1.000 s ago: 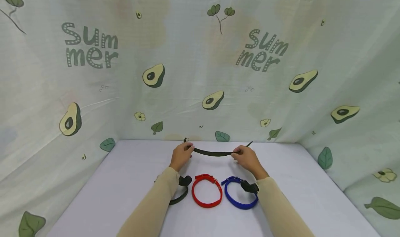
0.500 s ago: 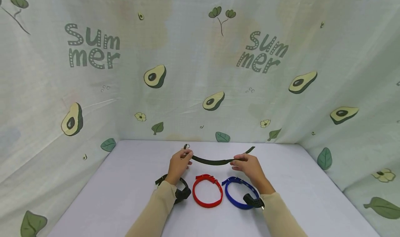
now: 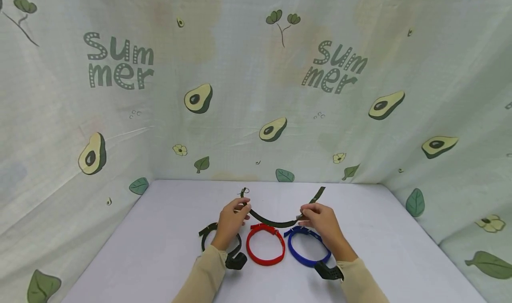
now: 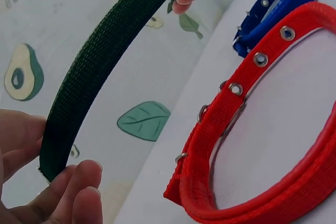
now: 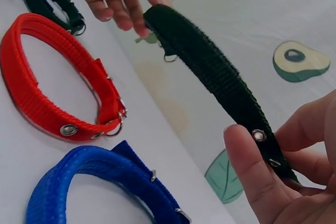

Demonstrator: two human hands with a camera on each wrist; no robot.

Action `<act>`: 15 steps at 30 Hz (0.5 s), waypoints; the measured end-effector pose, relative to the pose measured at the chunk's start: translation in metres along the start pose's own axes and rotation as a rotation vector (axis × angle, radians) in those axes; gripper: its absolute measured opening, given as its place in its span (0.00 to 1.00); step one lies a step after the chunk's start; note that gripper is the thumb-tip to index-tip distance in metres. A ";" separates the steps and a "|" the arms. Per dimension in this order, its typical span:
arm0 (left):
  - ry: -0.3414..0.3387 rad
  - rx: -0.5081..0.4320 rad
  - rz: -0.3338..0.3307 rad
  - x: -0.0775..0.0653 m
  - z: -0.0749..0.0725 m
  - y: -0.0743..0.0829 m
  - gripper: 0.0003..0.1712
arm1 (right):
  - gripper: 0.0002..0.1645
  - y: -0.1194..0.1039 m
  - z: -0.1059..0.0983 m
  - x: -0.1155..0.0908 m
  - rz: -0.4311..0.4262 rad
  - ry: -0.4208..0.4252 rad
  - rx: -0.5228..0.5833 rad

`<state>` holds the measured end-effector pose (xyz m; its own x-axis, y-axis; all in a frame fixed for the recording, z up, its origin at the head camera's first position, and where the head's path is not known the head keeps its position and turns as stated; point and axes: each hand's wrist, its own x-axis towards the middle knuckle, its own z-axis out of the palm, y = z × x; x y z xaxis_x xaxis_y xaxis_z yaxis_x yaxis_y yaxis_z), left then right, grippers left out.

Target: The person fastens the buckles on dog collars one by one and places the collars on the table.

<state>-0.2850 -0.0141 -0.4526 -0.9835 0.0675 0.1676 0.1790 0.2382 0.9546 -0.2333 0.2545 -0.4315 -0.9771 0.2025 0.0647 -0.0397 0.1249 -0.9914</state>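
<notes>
A dark green collar (image 3: 280, 225) hangs between both hands, unbuckled and sagging in the middle. My left hand (image 3: 230, 223) pinches it near the end with the metal ring. At the other end, by the eyelets, my right hand (image 3: 326, 227) grips it between thumb and fingers, and its tip sticks up past them. In the right wrist view the collar (image 5: 210, 72) shows metal eyelets and a D-ring. Below on the table lie a red collar (image 3: 265, 262), a blue collar (image 3: 306, 262) and another dark collar (image 3: 209, 228), each closed into a loop.
The white table (image 3: 160, 241) reaches back to a cloth backdrop (image 3: 232, 49) printed with avocados, leaves and lettering. A black wrist device (image 3: 236, 261) sits under the left wrist, and a second black device (image 3: 329, 271) under the right, overlapping the blue collar's edge.
Both hands have come nearer and lower with the dark green collar, and slightly closer together. The collar sags more deeply, and its right tip now points up more steeply. The looped collars have stayed put.
</notes>
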 end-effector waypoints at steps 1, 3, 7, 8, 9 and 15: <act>-0.004 0.001 0.006 -0.002 0.001 0.000 0.17 | 0.13 0.001 0.000 -0.001 -0.002 0.001 -0.002; -0.012 -0.002 0.024 -0.004 0.002 0.000 0.18 | 0.13 0.002 -0.001 -0.003 -0.003 0.002 -0.005; -0.028 -0.014 0.056 -0.009 0.006 0.003 0.22 | 0.13 0.004 -0.003 -0.007 -0.012 0.005 -0.022; -0.033 -0.021 0.062 -0.010 0.007 0.004 0.24 | 0.14 0.004 -0.004 -0.007 -0.014 0.006 -0.034; -0.038 -0.027 0.063 -0.011 0.008 0.005 0.26 | 0.16 0.005 -0.004 -0.008 -0.017 0.006 -0.050; -0.103 -0.113 0.031 -0.015 0.011 0.008 0.41 | 0.37 0.008 -0.007 -0.011 -0.057 0.010 -0.143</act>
<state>-0.2687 -0.0030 -0.4504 -0.9688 0.1739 0.1764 0.1993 0.1245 0.9720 -0.2216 0.2604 -0.4395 -0.9719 0.2011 0.1222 -0.0642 0.2731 -0.9598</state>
